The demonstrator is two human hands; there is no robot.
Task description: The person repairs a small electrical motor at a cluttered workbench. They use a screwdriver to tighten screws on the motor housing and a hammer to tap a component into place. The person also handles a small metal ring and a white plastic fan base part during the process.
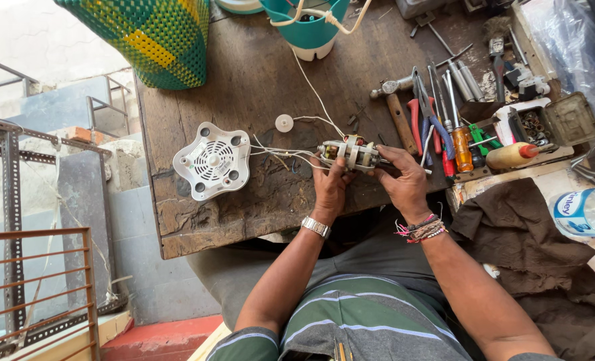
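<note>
Gripping the small motor (348,154) at the bench's near edge, I kept my left hand (329,188) and right hand (402,182) clamped on it. Thin white wires (277,152) ran left to the white base (212,160); a tug risked snapping them. The worn wooden bench (257,80) was cluttered with tools (438,113) on the right.

You sit at a worn, dark wooden workbench (257,80), its top scarred and its front edge chipped. Off the bench's far side from your hands, you look down on grey concrete slabs (63,107) and pale ground in bright daylight. Rusty perforated angle-iron rails (10,200) stand there, and an orange-brown metal railing (36,287) runs beneath them. A red-painted ledge (163,334) lies beside your knee. Daylight falls evenly across the bench, with soft shadows.
</note>
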